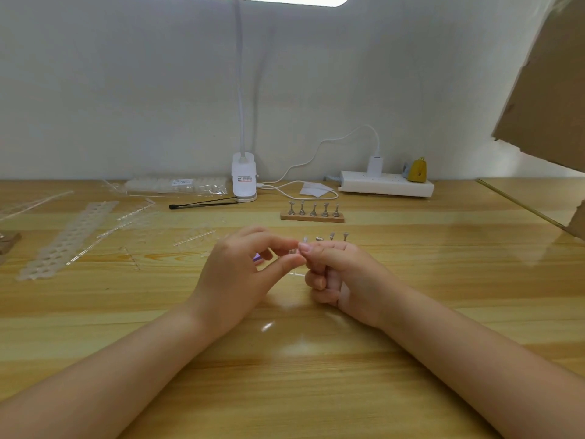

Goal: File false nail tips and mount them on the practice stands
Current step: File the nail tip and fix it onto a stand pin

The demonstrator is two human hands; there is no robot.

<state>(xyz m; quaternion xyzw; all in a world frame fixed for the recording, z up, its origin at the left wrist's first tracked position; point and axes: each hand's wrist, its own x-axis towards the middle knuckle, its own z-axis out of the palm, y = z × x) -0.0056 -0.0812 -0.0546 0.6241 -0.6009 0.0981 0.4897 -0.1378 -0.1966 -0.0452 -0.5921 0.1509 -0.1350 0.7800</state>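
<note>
My left hand (240,270) and my right hand (342,277) meet at the fingertips above the middle of the wooden desk. Between them they pinch a small clear nail tip (300,252), which is hard to make out. Just behind my right hand stands a row of metal practice stands (331,237); their base is hidden by the hand. One stand there carries a clear tip (305,239). Farther back, a wooden base with several metal stands (312,213) sits near the lamp. Something purple (257,257) shows under my left fingers.
Clear plastic sprues (196,237) and a white strip with holes (68,239) lie at the left. A bag of nail tips (177,186), a clip lamp (243,179), a black tool (202,204) and a white power strip (386,183) line the back. Cardboard (550,90) hangs at the right.
</note>
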